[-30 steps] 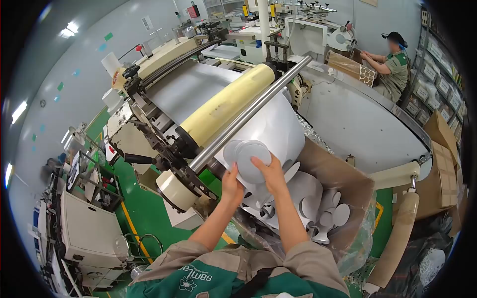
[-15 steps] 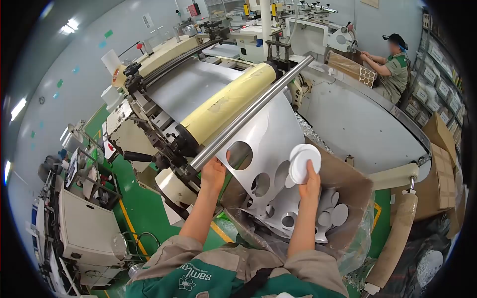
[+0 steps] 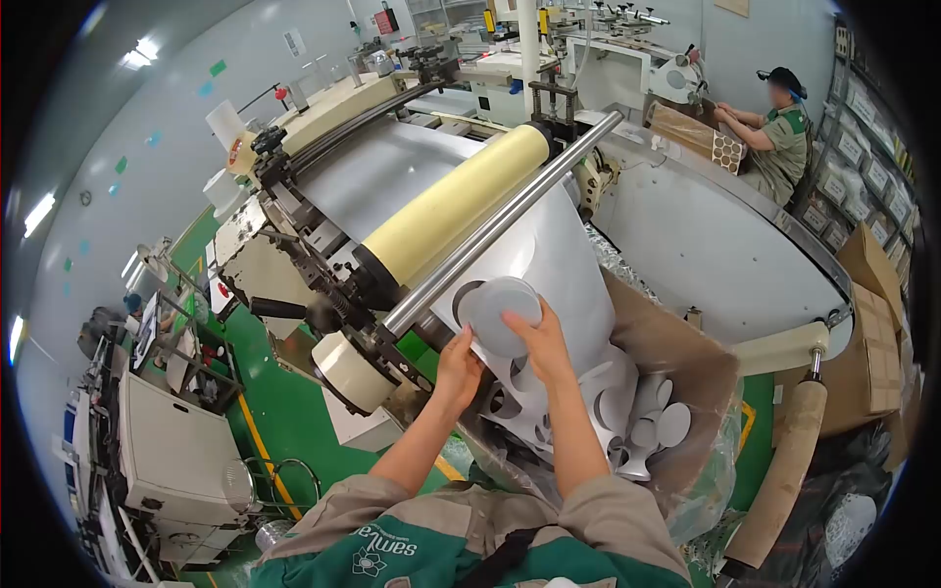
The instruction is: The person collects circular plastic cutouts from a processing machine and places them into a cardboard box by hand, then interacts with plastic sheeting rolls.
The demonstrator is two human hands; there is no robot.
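Note:
In front of the machine's steel bar, my right hand (image 3: 545,345) grips a pale round disc (image 3: 502,312), with its thumb lying across the face. My left hand (image 3: 459,374) is at the lower left rim of the same disc, fingertips pinched together there. Behind the hands hangs a silvery-white sheet (image 3: 573,260) with large round holes cut through it. Its lower part falls in folds into a lined cardboard box (image 3: 676,358), where several loose round cutouts (image 3: 672,425) lie.
A yellow roller (image 3: 461,196) and a shiny steel bar (image 3: 505,220) span the machine above my hands. At the right a brown-wrapped roll (image 3: 784,470) leans beside cardboard boxes (image 3: 867,343). A co-worker (image 3: 781,132) sits at the far right by a long machine cover (image 3: 725,255).
My right hand has moved left and up with the disc, bringing it in front of the sheet. My left hand has left the sheet's edge and come to the disc's rim.

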